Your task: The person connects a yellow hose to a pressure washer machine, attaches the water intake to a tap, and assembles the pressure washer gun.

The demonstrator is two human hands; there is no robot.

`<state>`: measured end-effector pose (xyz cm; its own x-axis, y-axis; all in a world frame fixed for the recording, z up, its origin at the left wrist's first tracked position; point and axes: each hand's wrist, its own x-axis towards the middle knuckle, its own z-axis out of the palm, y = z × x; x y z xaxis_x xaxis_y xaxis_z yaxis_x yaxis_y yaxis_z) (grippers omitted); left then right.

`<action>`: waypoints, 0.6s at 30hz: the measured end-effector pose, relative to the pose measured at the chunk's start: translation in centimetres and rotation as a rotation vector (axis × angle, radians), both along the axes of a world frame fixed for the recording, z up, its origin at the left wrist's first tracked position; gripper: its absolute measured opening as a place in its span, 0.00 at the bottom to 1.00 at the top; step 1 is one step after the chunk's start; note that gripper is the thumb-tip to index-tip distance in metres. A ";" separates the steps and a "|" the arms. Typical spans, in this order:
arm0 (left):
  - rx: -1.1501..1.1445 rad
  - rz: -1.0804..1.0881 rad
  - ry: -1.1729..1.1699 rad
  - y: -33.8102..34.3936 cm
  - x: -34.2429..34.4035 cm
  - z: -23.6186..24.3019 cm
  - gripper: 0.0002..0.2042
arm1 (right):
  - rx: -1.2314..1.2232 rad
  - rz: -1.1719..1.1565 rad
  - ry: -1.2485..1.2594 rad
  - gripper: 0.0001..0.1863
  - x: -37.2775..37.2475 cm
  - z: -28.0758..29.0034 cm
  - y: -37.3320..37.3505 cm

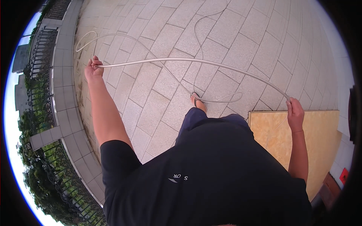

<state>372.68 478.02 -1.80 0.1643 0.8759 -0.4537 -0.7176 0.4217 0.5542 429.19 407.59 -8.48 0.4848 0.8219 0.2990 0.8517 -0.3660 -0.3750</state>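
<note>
A long, thin, pale hose (196, 60) stretches in a shallow arc between my two hands, above the paving. At the far left, with the arm stretched out, my left hand (94, 69) is closed round it. My right hand (295, 111) grips the same hose on the right side, above a tan board. Beyond the left hand the hose loops round and runs back across the floor to my sandalled foot (198, 102). Another length winds away to the top of the view. A thin pale strand hangs below the right hand over the board.
Stone paving tiles (151, 106) cover the floor. The tan, marbled board (275, 132) lies at the right beside a white wall (341, 56). Along the left runs a low tiled ledge (68, 107) with a dark metal railing (39, 62), trees behind it. A red item (343, 175) shows at lower right.
</note>
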 end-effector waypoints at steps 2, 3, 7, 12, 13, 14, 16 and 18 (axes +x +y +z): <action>-0.019 -0.001 0.097 5.5 6.5 0.9 0.08 | -0.249 -0.114 0.143 0.07 1.7 -3.5 -3.3; 0.079 -0.103 0.131 7.0 11.2 1.8 0.10 | -0.318 -0.196 0.416 0.07 0.9 -4.7 -4.0; 0.342 -0.325 0.169 14.3 22.0 8.0 0.10 | -0.784 -0.311 0.752 0.18 -3.1 -7.7 -1.2; 0.719 -0.531 0.188 22.5 37.6 16.4 0.19 | -0.912 -0.225 0.930 0.17 -5.3 -12.6 7.3; 0.797 -0.601 0.123 24.2 40.5 17.7 0.20 | -0.956 -0.176 0.980 0.15 -5.1 -13.5 9.6; 0.886 -0.693 0.009 26.9 41.6 20.1 0.20 | -0.961 -0.150 1.000 0.14 -3.6 -15.2 12.4; 0.984 -0.835 -0.185 31.2 45.8 22.5 0.21 | -0.948 -0.067 1.010 0.11 -0.8 -19.3 16.7; 1.086 -0.850 -0.281 33.1 48.9 26.0 0.20 | -1.005 -0.143 0.919 0.12 3.0 -18.2 25.8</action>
<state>421.57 511.13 24.22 0.7839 0.3525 0.5111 -0.6032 0.2371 0.7615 432.19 433.36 -26.68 0.2810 0.4185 -0.8637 0.3749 -0.8763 -0.3027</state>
